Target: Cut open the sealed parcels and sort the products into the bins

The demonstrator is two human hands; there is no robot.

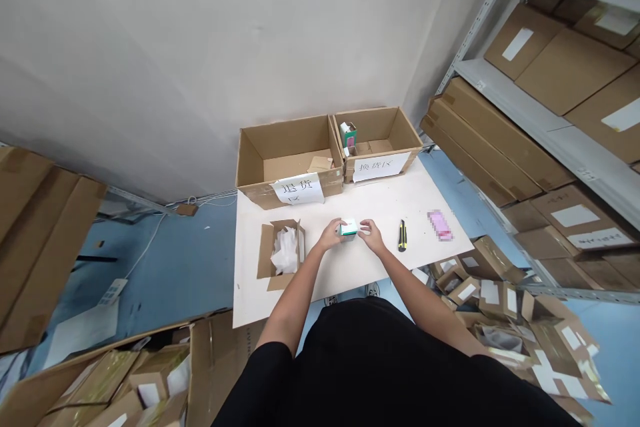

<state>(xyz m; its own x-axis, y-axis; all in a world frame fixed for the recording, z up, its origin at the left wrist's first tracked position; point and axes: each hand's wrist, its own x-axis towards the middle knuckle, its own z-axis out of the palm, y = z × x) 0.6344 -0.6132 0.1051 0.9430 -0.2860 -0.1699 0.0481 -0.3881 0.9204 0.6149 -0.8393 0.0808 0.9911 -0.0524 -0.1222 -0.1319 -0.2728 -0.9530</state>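
A small white and green box (349, 227) is in front of me over the white table. My left hand (331, 235) is closed on its left side. On the other side, my right hand (371, 236) has its fingers curved and apart, a small gap from the box. To the left stands an opened cardboard carton (267, 251) with white packing material (285, 250) inside. A yellow and black utility knife (403, 235) lies to the right of my right hand.
Two open cardboard bins, a larger left one (250, 188) and a smaller right one (417, 145), stand along the back of the table (350, 280) with handwritten labels. A blurred pink item (440, 225) lies at right. Shelving (540, 117) and cartons flank the table.
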